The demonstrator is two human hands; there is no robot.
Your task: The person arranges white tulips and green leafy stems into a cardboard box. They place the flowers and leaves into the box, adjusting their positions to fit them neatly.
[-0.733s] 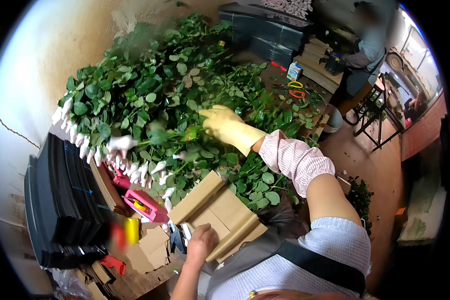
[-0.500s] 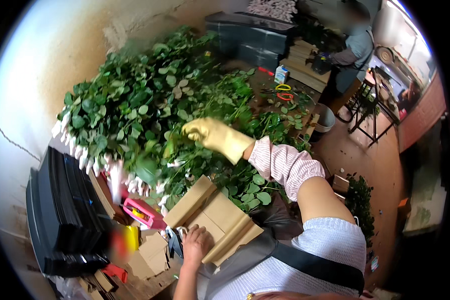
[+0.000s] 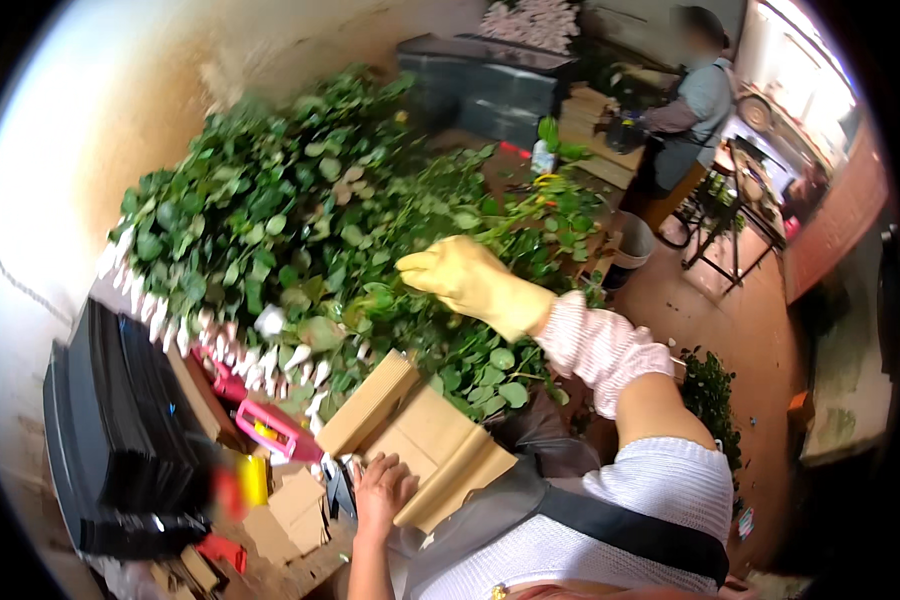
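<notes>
1. while the right hand, in a yellow glove, closes on leafy stems at the middle of the bench, likely to lift them off the heap.
2. left hand, bare, rests flat with fingers apart on a cardboard box at the near edge; its contents are hidden.

a yellow glove over a pink-checked sleeve, green leaves, a tan cardboard box, a pink tool.
</notes>
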